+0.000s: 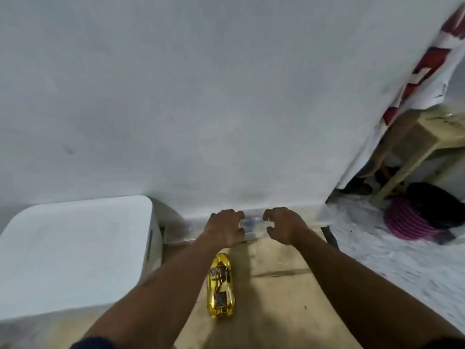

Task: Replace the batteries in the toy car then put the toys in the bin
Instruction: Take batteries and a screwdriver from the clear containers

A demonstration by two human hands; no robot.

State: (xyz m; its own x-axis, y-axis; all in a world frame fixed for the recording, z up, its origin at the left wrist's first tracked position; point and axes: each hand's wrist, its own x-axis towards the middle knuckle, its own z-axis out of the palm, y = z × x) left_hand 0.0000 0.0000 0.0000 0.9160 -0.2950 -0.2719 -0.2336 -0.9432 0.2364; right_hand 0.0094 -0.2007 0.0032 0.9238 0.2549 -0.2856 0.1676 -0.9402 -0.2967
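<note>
Plain pale grey wall (201, 96) fills most of the view; below it a tan counter (284, 298) runs up to the wall. One gold toy car (221, 285) lies on the counter, lengthwise toward the wall, between the two forearms and just beside the left one. One clear plastic item (253, 224), blurred, sits at the counter's far edge against the wall. Left hand (225, 229) rests curled on its left end, touching; right hand (283, 225) at its right end, fingers bent and partly spread, grasp cannot be told. One white rounded-corner box (75, 253) stands left of the counter. Right: red-and-white cloth (427, 66), one wooden stool (417, 147), one coil of pink hose (405, 220) on the floor.
</note>
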